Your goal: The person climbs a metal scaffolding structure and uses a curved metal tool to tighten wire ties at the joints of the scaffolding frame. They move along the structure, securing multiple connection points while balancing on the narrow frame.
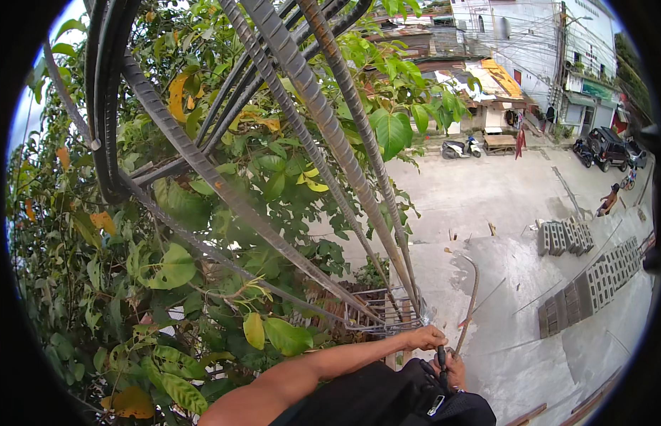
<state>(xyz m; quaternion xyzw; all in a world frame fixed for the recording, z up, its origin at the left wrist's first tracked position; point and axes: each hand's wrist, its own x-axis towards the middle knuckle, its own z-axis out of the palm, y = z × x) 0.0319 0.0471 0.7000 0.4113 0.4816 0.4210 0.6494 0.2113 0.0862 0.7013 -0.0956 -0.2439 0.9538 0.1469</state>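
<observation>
My left hand [426,338] is closed in front of my chest, its fingertips at the top of a slim black object [442,357] whose kind I cannot make out. Just below and to the right, my right hand [455,372] is closed around the lower end of a bent metal rod [473,295]. The rod rises from the fist and hooks over at its top. Close beyond my left hand stands a cage of ribbed steel bars [359,160], ringed low down by square steel stirrups [377,307]. Parts of both hands' fingers are hidden.
Leafy branches [167,266] crowd the left side, among black cables [107,106]. Far below on the right lie hollow concrete blocks [592,284] on a grey slab. Beyond are a street with a scooter [462,148], a dark car [606,149] and a person [609,200].
</observation>
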